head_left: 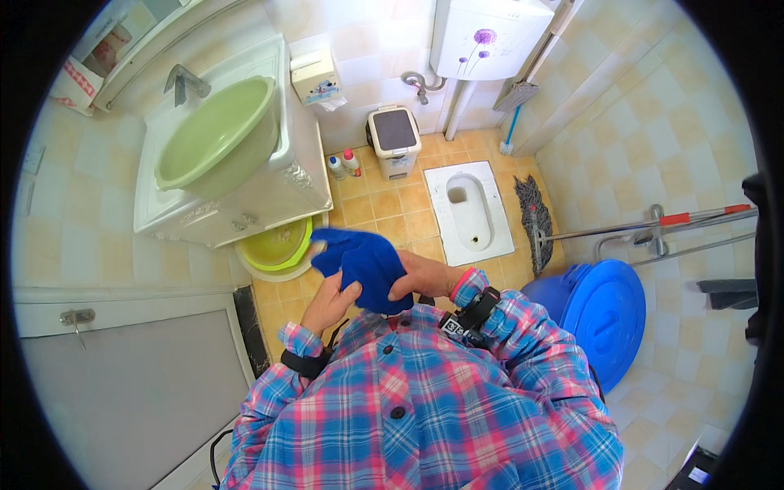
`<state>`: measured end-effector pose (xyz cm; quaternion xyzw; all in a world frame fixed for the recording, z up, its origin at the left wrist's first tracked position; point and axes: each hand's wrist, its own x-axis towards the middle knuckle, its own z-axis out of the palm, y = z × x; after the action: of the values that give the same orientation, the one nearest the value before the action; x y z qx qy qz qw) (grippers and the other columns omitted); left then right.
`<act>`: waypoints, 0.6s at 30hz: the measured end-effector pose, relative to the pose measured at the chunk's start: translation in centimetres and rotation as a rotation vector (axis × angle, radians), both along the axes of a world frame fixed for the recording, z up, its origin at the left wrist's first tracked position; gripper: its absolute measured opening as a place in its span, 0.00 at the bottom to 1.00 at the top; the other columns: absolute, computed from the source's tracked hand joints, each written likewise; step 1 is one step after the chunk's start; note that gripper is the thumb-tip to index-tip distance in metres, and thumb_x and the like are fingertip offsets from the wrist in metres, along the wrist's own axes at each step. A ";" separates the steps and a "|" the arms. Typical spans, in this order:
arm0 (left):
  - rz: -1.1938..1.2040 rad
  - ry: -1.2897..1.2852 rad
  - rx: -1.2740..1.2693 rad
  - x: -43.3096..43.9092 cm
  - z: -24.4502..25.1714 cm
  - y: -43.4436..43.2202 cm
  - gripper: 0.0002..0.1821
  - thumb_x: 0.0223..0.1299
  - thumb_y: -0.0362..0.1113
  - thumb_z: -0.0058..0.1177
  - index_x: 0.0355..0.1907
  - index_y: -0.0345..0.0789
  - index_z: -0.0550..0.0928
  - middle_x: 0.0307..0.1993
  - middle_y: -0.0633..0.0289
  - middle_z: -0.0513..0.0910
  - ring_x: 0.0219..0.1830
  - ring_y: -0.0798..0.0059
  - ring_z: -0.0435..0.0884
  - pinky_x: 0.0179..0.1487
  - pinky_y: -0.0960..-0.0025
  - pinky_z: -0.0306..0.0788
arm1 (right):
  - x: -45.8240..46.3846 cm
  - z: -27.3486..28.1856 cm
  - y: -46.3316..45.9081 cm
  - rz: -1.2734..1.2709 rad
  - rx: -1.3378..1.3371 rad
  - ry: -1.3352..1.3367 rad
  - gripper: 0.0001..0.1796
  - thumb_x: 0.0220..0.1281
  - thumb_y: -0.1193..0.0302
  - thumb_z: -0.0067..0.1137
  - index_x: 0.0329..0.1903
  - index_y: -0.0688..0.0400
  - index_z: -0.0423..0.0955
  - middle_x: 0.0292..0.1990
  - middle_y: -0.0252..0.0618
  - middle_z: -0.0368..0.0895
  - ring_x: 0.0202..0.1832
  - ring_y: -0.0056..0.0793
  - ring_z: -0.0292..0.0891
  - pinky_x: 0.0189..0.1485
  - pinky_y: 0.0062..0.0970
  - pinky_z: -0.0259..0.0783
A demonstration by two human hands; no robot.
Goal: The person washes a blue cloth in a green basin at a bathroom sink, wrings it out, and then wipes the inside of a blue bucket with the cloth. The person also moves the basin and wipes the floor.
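Note:
A blue cloth (370, 266), folded over on itself, is held up in front of my chest. My left hand (329, 300) pinches its lower left part, thumb on top. On the cloth's right side my right hand (425, 275) grips the edge, with the thumb across the near face. The fingers of both hands are partly hidden behind the fabric. Beyond the cloth to the left, a yellow-green basin (275, 248) sits on the floor, partly under the washbasin cabinet (263, 205).
A large green basin (217, 138) leans in the sink (150, 196). A pedal bin (395, 141) stands by the wall, near two bottles (344, 164). A squat toilet (470, 211) is set in the floor. To the right are a mop (534, 226) and a lidded blue barrel (603, 324).

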<state>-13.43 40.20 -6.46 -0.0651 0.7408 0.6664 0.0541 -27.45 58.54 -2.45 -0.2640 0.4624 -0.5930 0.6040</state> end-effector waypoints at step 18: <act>0.371 -0.052 0.188 1.0 3.1 3.4 0.31 0.61 0.35 0.58 0.65 0.31 0.65 0.35 0.69 0.79 0.31 0.90 0.73 0.33 0.82 0.69 | -1.6 -2.8 3.0 -0.284 0.092 -0.021 0.18 0.53 0.81 0.50 0.49 0.63 0.71 0.35 0.33 0.78 0.33 0.21 0.75 0.34 0.21 0.73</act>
<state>-12.48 43.58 -3.32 -0.2120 0.6491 0.7292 -0.0447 -29.01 61.58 -5.26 -0.1619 0.5156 -0.6535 0.5300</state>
